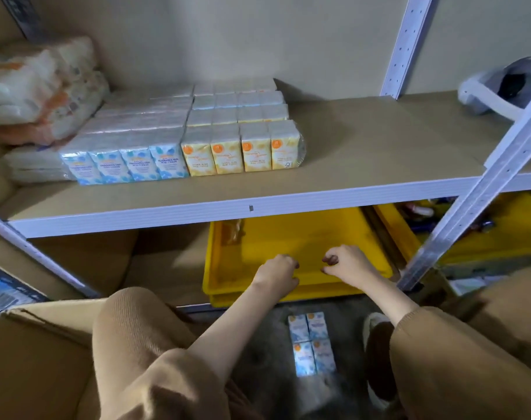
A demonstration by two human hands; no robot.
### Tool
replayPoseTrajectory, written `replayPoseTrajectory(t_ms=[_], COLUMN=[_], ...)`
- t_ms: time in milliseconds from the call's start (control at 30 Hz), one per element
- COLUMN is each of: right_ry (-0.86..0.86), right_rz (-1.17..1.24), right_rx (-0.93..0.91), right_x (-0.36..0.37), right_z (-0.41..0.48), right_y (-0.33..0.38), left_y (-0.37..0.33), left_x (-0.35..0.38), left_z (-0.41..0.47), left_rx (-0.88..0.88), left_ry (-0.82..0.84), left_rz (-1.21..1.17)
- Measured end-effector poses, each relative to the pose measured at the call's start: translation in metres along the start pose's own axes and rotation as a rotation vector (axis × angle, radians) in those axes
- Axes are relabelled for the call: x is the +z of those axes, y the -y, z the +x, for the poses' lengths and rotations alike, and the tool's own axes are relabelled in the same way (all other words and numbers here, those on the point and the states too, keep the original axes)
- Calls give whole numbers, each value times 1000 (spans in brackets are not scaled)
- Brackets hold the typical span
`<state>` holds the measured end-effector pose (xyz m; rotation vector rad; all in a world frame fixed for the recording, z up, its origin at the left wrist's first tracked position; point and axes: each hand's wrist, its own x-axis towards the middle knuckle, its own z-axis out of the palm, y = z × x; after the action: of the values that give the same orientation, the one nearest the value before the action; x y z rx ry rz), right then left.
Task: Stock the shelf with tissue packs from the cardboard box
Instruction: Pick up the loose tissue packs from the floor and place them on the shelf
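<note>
Front row on the one shelf board [364,140]: four blue tissue packs [125,165] and four yellow tissue packs [240,154]; the rows behind them are too foreshortened to count. One floor bundle [312,344] shows four packs on its top face, two by two. Also shown: two stacked yellow trays [303,237], one further tray [500,237], one cardboard box [31,359], and two hands, the left hand [278,272] and the right hand [346,263].
</note>
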<state>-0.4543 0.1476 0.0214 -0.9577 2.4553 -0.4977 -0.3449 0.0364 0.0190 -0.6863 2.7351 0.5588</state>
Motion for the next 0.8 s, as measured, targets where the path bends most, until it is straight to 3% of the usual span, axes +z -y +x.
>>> replayPoseTrajectory(t_ms=[233, 400, 567, 800], right_ry=[175, 259, 244, 175], right_rz=[75, 178, 272, 520], right_rx=[209, 391, 515, 617], right_x=[70, 127, 166, 219], right_z=[33, 61, 71, 92], right_y=[-65, -113, -149, -179], left_y=[16, 38, 51, 57], left_x=[75, 135, 194, 245], left_z=[53, 94, 115, 131], left_rx=[-145, -265, -473, -641], left_ry=[191, 271, 276, 295], left_rz=[-19, -199, -507, -517])
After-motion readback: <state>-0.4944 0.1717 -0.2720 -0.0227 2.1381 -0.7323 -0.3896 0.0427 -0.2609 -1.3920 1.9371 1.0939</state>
